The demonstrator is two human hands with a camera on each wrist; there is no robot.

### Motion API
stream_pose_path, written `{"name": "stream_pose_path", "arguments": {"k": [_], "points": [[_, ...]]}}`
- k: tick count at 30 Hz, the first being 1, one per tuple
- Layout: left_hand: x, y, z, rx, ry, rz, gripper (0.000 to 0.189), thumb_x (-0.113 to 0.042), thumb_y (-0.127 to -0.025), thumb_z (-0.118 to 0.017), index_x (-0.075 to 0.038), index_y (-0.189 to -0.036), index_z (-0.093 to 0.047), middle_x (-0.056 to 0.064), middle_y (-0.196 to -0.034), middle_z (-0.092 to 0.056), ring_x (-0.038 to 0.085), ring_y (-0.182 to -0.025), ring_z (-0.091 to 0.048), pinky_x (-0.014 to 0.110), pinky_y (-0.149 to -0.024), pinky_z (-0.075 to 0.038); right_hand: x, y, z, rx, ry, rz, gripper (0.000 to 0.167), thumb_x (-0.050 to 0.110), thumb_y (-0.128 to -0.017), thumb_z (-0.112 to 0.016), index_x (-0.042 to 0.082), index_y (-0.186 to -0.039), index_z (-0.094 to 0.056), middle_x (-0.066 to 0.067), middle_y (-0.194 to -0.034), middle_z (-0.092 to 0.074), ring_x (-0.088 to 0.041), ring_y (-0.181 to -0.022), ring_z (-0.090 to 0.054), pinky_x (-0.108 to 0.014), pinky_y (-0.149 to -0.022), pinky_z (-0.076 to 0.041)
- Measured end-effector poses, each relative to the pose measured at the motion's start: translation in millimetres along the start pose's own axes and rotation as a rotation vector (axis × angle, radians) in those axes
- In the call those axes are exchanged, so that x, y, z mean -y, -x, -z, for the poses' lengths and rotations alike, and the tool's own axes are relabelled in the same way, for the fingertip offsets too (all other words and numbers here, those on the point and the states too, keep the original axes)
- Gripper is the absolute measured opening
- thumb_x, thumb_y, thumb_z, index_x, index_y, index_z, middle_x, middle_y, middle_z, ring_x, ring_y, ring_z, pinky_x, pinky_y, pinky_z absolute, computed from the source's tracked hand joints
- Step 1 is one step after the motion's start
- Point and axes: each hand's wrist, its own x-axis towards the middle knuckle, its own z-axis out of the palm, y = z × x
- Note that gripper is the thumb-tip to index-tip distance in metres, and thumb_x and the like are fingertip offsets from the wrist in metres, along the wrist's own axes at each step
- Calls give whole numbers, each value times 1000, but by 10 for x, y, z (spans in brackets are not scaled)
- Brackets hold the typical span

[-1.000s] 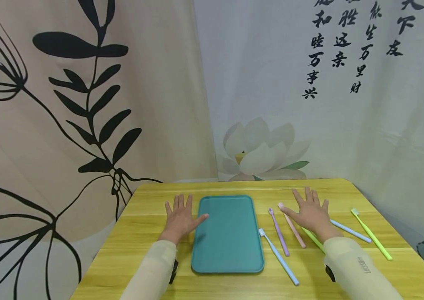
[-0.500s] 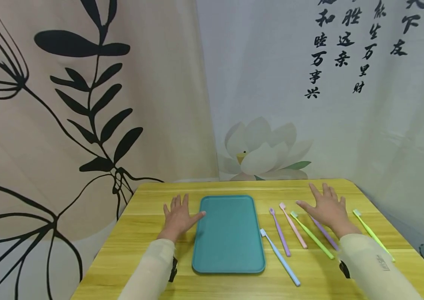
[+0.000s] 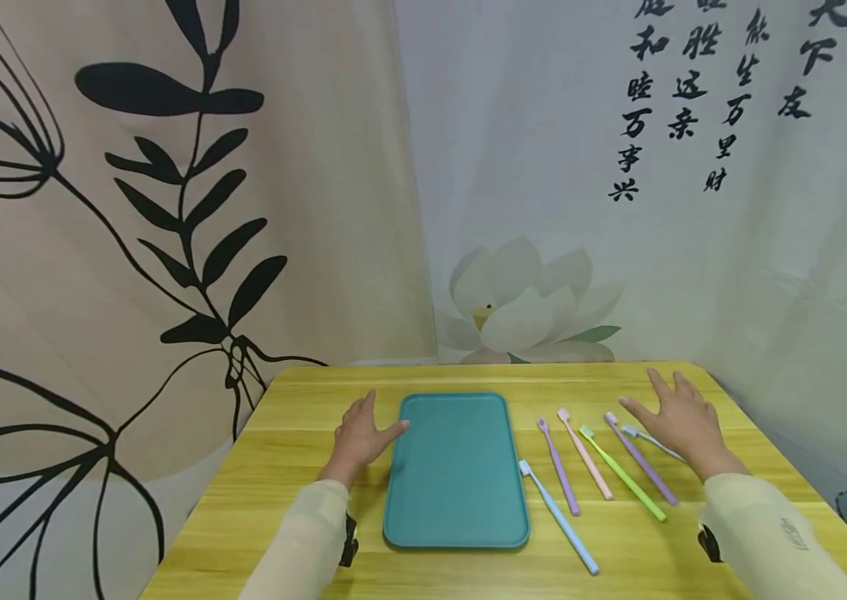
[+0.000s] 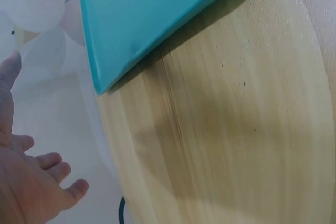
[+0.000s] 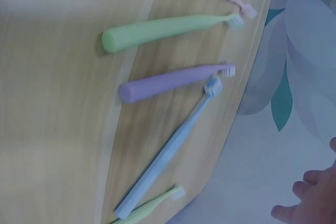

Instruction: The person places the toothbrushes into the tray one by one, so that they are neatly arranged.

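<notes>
My left hand hovers at the left edge of a teal tray, thumb spread out, holding nothing. My right hand is held over the right side of the table with fingers spread and nothing in them. It overlaps a blue toothbrush in the head view. Left of that hand lie a purple toothbrush, a green toothbrush, a pink toothbrush, another purple toothbrush and a blue toothbrush nearest the tray. A second green toothbrush, hidden in the head view, shows in the right wrist view.
Everything lies on a yellow wood-grain table with rounded far corners. Right behind it hangs a pale curtain printed with dark leaves, a white lotus and black characters.
My right hand has moved right across the toothbrushes, uncovering the green and purple ones and covering the rightmost green one. My left hand stays by the tray, its fingers a little less spread.
</notes>
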Motion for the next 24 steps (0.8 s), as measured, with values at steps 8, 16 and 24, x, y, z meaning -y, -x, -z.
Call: {"name": "stream_pose_path", "arguments": {"k": [8,16,24], "points": [[19,41,-16,14,188,31,88,-40,-92,-69,-1,-156,-22,29,-156,-24,47,-143,-22,64,-111,-25,-238,27,35,-15,4,-22,91,63,-99,-38,-4,-155,-14,-50,-143,-15,-70,-125,-19,-80,-87,-30],[79,57,-48,18,329,69,87,-37,-92,-71,0,-155,-23,30,-153,-30,48,-138,-31,61,-107,-34,-405,95,113,-26,-46,-38,90,58,-101,-39,-10,-153,-13,-52,-141,-17,-71,-123,-21,-81,-88,-27],[151,87,-69,40,427,117,81,-35,-94,-68,-1,-155,-27,28,-150,-35,46,-137,-34,58,-105,-38,-514,170,176,-21,-94,-58,87,53,-103,-40,-15,-150,-12,-51,-138,-20,-67,-124,-21,-78,-93,-25]]}}
